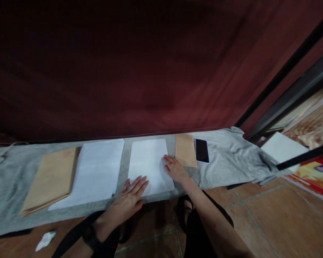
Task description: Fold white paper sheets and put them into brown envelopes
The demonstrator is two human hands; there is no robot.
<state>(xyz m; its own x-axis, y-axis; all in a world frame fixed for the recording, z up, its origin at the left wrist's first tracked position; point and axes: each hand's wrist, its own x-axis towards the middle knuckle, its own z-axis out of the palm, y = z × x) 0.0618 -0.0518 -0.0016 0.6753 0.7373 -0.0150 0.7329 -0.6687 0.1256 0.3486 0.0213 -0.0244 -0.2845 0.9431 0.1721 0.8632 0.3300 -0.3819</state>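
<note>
A white sheet of paper (149, 157) lies in front of me on the grey cloth (223, 157). My left hand (130, 197) rests at its lower left corner, fingers stretched out over the paper. On the right edge of the same sheet lies my right hand (175, 169), palm down with the fingers flat. Neither hand is seen gripping anything. Just right of my right hand is a small brown envelope (185, 150). To the left of the sheet is a stack of white paper (99, 168).
Large brown envelopes (54, 175) partly cover the paper stack's left side. A phone (202, 151) lies beside the small envelope. Dark red fabric (150, 71) hangs behind the narrow surface. Black bars (285, 75) stand at right, near a red box (317, 175). A crumpled tissue (45, 240) lies on the floor.
</note>
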